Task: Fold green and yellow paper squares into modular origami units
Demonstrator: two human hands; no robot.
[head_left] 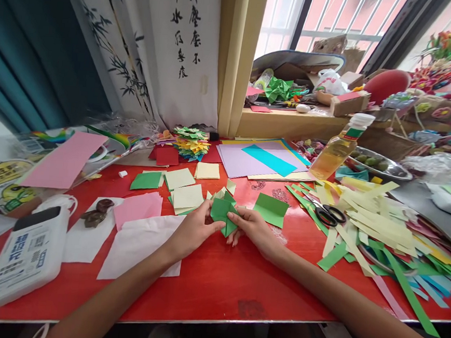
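Observation:
Both my hands hold one partly folded piece of green paper above the red table, near its middle. My left hand pinches its left side between thumb and fingers. On its right side, my right hand presses with the thumb and fingertips. Just right of them lies a creased green paper square. Cream paper squares sit in small stacks to the left, with a green square beside them. A few small folded cream pieces show right behind my hands.
Black-handled scissors lie at the right among many cut paper strips. Behind them stands a tilted-looking bottle of yellow liquid. Large lilac sheets and a stack of folded paper pieces are at the back. A white packet-like box lies left.

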